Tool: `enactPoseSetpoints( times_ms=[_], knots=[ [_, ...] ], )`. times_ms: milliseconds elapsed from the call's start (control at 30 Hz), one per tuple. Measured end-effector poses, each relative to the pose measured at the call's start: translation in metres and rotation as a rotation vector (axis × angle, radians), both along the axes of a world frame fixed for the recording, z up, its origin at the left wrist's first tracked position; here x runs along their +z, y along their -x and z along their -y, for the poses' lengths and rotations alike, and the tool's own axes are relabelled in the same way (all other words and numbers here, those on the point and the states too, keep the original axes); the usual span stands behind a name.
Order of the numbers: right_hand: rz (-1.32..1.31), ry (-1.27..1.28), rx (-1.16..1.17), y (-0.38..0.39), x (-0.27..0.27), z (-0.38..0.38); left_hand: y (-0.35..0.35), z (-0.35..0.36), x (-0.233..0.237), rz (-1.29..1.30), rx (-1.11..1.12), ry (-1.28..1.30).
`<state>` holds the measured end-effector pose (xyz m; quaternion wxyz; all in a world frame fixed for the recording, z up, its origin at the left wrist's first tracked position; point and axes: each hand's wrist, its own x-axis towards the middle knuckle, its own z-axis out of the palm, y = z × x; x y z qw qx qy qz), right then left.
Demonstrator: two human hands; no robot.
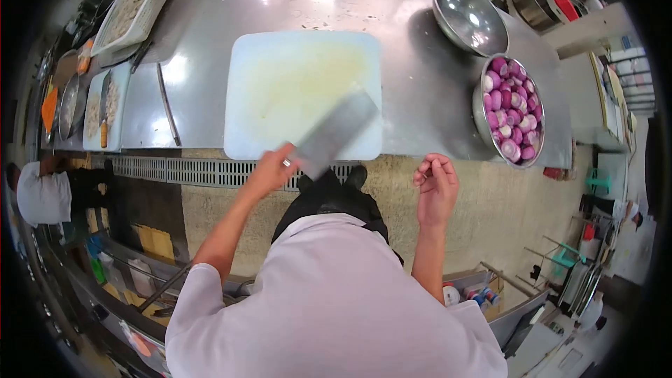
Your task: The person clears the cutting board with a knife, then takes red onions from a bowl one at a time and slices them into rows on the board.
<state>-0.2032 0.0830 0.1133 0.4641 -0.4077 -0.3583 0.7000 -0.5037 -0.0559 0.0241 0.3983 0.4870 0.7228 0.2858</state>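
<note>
My left hand (274,171) is closed round the handle of a wide cleaver (336,133). The cleaver's blade is blurred and points up and to the right, over the lower right part of a white cutting board (280,91) with a yellowish, stained middle. Off the counter's front edge, to the right of the board, my right hand (437,192) is raised with its palm showing, the fingers loosely curled and nothing visible in them. A metal bowl (479,113) full of peeled purple onions (514,108) stands on the right of the counter.
Behind the onions sits another metal bowl (470,17). At the left are a white basket (162,1) of pale food, a smaller board (120,91) with a knife (105,108) and chopped pieces, and a dark rod (167,103). Another person (43,192) stands far left.
</note>
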Motion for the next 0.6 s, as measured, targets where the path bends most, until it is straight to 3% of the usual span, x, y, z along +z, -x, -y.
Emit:
enactPoseSetpoints(
  times_ms=[67, 100, 133, 167, 200, 267, 300, 333, 400, 433, 500, 567, 600],
  knots=[
    [0.069, -0.096, -0.064, -0.012, 0.011, 0.003, 0.037, -0.01, 0.007, -0.097, 0.302, 0.119],
    [0.072, -0.097, -0.078, -0.02, 0.01, 0.005, 0.067, -0.012, -0.013, -0.073, 0.453, 0.026],
    [0.069, -0.085, -0.125, -0.028, 0.006, 0.006, 0.103, -0.01, -0.031, -0.129, 0.517, -0.004],
    [0.066, -0.073, -0.17, -0.035, 0.004, 0.007, 0.129, -0.01, -0.037, 0.026, 0.54, -0.049],
    [0.065, -0.073, -0.178, -0.04, 0.002, 0.008, 0.123, -0.014, -0.033, 0.025, 0.531, -0.05],
    [0.033, -0.058, -0.211, -0.045, -0.002, 0.012, 0.089, -0.023, -0.017, -0.094, 0.451, 0.121],
    [0.031, -0.051, -0.211, -0.042, -0.001, 0.014, 0.062, -0.016, -0.055, -0.176, 0.353, -0.134],
    [0.026, -0.042, -0.211, -0.037, 0.001, 0.014, 0.027, -0.016, -0.041, -0.092, 0.162, 0.074],
    [0.02, -0.042, -0.207, -0.027, 0.009, 0.016, -0.028, -0.009, -0.027, -0.083, -0.248, -0.053],
    [0.004, -0.072, -0.198, -0.023, 0.013, 0.017, -0.029, -0.008, -0.025, -0.083, -0.246, -0.062],
    [-0.003, -0.092, -0.21, -0.025, 0.02, 0.023, -0.025, -0.001, -0.019, -0.03, -0.123, -0.164],
    [0.091, -0.2, -0.227, -0.033, 0.024, 0.032, 0.02, -0.004, 0.005, -0.065, 0.291, 0.059],
    [0.092, -0.198, -0.228, -0.038, 0.021, 0.035, 0.052, 0.001, 0.001, -0.111, 0.409, -0.014]
  ],
)
